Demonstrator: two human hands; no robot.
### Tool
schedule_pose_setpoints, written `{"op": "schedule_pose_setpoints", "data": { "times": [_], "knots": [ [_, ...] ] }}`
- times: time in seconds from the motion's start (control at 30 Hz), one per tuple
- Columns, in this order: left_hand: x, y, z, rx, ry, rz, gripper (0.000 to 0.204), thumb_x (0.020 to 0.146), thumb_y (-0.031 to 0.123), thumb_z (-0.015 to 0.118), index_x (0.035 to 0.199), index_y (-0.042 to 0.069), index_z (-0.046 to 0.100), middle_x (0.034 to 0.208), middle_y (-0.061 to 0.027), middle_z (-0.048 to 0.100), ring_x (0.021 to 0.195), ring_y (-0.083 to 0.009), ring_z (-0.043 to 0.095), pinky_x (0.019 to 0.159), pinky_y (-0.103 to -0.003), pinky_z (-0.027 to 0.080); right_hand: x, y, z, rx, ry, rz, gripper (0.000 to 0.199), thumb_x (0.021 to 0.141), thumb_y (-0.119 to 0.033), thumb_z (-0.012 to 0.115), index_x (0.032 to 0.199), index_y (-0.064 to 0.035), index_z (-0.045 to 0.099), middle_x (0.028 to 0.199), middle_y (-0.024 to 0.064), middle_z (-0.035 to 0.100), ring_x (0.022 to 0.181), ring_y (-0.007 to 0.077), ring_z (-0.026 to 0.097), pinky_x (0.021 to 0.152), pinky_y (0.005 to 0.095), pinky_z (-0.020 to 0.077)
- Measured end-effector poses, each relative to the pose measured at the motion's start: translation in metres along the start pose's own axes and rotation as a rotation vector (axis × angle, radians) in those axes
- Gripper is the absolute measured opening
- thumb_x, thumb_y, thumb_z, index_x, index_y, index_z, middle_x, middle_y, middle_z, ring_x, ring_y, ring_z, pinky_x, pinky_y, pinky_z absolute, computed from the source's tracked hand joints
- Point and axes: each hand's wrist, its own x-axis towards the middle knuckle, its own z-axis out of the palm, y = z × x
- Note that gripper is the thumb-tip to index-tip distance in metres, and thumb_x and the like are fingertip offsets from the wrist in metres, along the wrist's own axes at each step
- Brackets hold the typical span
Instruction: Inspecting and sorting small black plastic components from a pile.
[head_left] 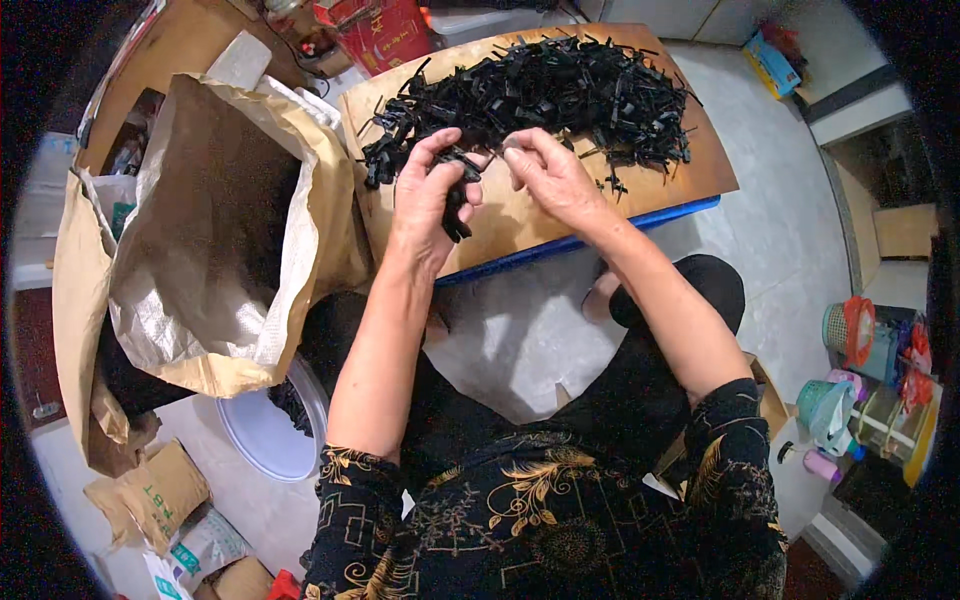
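Observation:
In front of me a wide heap of small black plastic parts (560,85) covers the far side of a wooden board (520,225). My left hand (432,195) is closed round several of these black parts (459,215), some poking out below the fingers. Close by on its right, my right hand (555,178) is pinched, thumb against forefinger, at the end of a thin black piece that reaches from the left hand. What exactly lies between those fingertips is too small to make out. Both hands are above the near part of the board.
A large paper sack (275,375) with a pale woven lining gapes at my left. Beneath it stands a white basin (262,430) with black parts inside. A red box (375,35) is behind the board. Packed bags (150,495) lie lower left; baskets (828,408) stand at right.

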Motion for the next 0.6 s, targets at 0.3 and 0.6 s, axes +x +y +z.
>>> {"op": "schedule_pose_setpoints", "data": {
  "times": [0.3, 0.6],
  "knots": [
    [-0.010, 0.000, 0.001, 0.009, -0.093, -0.055, 0.030, 0.083, 0.005, 0.052, 0.111, 0.003, 0.043, 0.078, -0.0072, 0.054, 0.053, -0.0126, 0.053, 0.038, -0.021, 0.039, -0.013, -0.024, -0.013, 0.238, -0.228, 0.188, 0.018, 0.092, -0.025, 0.048, 0.098, -0.0085, 0.051, 0.069, -0.0044, 0.052, 0.043, -0.0006, 0.031, 0.037, 0.0158, 0.0209],
    [-0.015, -0.004, 0.010, 0.077, -0.073, -0.032, 0.023, 0.081, 0.006, 0.058, 0.101, 0.006, 0.047, 0.072, -0.0045, 0.052, 0.048, -0.0109, 0.051, 0.036, -0.019, 0.037, -0.016, -0.032, -0.013, 0.246, -0.228, 0.175, 0.028, 0.087, -0.028, 0.056, 0.104, -0.0078, 0.049, 0.070, -0.0032, 0.051, 0.043, 0.0001, 0.031, 0.037, 0.0157, 0.0217]
  ]
}}
